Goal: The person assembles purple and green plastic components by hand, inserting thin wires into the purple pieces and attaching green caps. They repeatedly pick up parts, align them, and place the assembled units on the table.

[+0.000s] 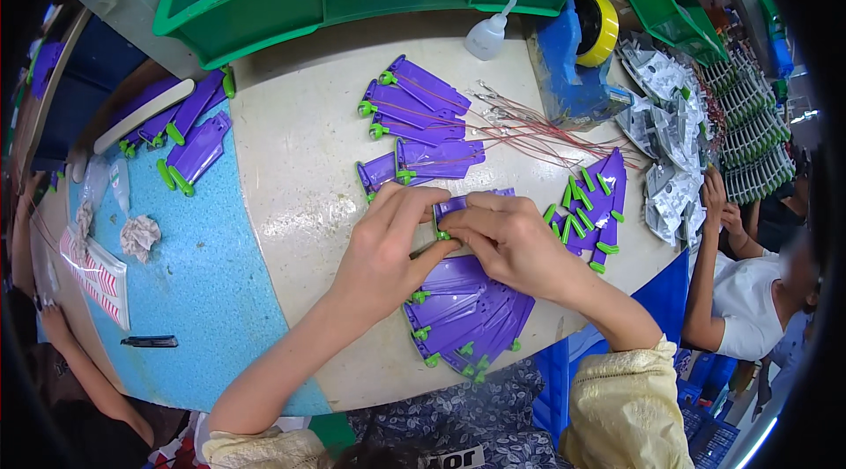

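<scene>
My left hand (383, 244) and my right hand (511, 240) meet at the middle of the table, fingers closed on a flat purple plastic part (451, 206) with a green end piece. The fingertips pinch it near that green end and cover much of it. Just below, similar purple parts (471, 297) with green tips lie overlapped in a fan. Beyond my hands are several more purple parts (427, 125), with thin reddish wires (529, 134) trailing right. Small loose green pieces (577, 221) rest on purple parts to the right of my right hand.
A green bin (264, 15) of purple parts spans the back. Near it stand a white dropper bottle (486, 37) and a blue tape dispenser (564, 73). Grey moulded parts (674, 187) pile at right. A blue mat (194, 293) holds a black pen-like tool (149, 341). People sit at both sides.
</scene>
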Motion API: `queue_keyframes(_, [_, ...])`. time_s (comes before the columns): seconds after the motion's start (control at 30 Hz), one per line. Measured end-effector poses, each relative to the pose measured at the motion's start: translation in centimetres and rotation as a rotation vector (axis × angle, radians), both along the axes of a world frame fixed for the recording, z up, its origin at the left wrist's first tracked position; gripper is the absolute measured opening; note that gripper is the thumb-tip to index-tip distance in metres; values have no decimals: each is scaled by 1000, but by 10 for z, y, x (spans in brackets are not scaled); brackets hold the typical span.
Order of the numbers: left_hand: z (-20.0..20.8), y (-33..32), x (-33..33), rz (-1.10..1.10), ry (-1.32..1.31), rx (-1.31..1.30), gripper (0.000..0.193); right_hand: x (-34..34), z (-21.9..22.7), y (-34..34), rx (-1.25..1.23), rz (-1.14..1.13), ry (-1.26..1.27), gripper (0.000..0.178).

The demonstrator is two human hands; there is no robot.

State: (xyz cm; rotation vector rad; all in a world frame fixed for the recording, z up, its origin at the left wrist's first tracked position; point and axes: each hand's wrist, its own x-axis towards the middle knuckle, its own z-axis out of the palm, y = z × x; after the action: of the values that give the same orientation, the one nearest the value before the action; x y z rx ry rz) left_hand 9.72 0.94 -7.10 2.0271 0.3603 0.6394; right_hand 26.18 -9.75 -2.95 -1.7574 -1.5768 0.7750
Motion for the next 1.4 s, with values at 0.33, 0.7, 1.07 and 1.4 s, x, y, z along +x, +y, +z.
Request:
queue_keyframes(0.33, [4, 2, -1, 58, 21, 429, 28, 6, 9, 10, -257, -426, 97, 11])
queue_keyframes(0.7, [14, 24, 13, -205, 26, 421, 27, 62, 26, -3, 546, -511, -458, 19])
queue_keyframes(1.07, [12, 25, 16, -215, -5, 395, 31, 131, 53, -31, -54, -883, 516, 22])
queue_keyframes(1.4, [15, 25, 14, -174, 103, 263, 73, -4, 35, -30, -187, -318, 640, 19])
